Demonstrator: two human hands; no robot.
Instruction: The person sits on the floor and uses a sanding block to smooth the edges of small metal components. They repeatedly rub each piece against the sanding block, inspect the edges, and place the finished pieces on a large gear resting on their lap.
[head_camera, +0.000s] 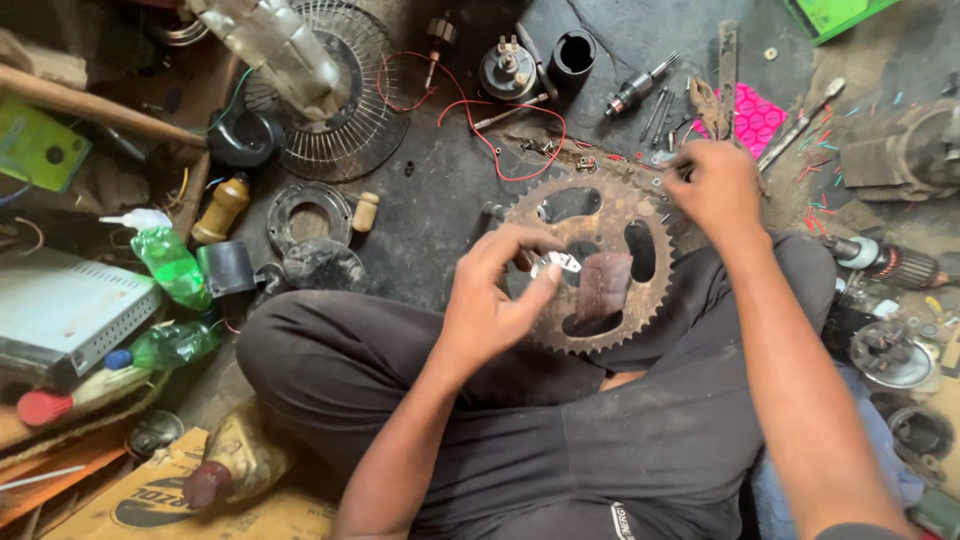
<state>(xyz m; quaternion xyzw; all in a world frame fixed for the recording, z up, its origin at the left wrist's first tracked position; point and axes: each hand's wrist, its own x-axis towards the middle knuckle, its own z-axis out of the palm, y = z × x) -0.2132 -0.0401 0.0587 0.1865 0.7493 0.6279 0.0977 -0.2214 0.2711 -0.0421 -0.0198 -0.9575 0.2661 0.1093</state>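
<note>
at centre frame, the left hand (490, 300) pinches a small metal bracket (556, 264) over a rusty sprocket (590, 262). the right hand (715, 185), fingers curled, reaches into small parts at upper right; whether it grips one cannot be told.

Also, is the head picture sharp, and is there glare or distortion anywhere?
Head view: soft daylight with weak shadows; sprocket teeth sharp; right hand slightly motion-blurred; left hand holds a small metal piece that glares; edges bend from the wide lens.

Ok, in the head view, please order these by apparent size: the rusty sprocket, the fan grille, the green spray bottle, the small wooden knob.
1. Fan grille, partly covered
2. Sprocket, close behind; it is nearer the camera, so unsure
3. Green spray bottle
4. Wooden knob
</note>
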